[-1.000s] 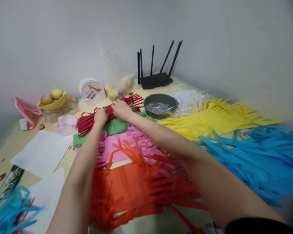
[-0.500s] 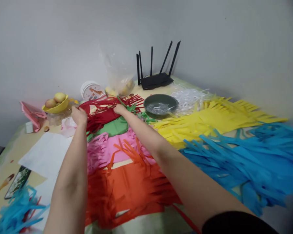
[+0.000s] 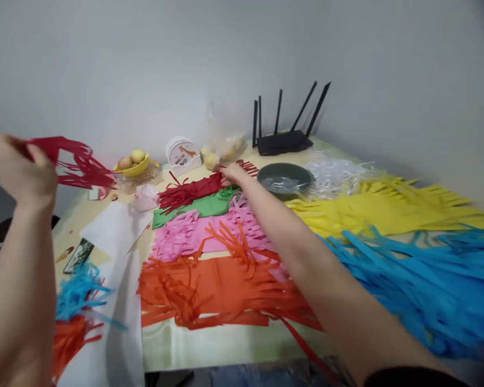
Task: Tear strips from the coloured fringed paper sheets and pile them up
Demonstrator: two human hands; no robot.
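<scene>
Loose red fringe (image 3: 82,159) in our left hand (image 3: 22,172), snag risk nearby
Left's pinched on it; our right hand (image 3: 234,173) is at the red sheet (image 3: 204,186), can't tell if gripping. Strands trail right of the left grip toward the yellow bowl (image 3: 134,170), so a careless swing might hook its rim. Nearside of the right hand, the green piece (image 3: 210,204) could shift if we drag the sheet.
</scene>
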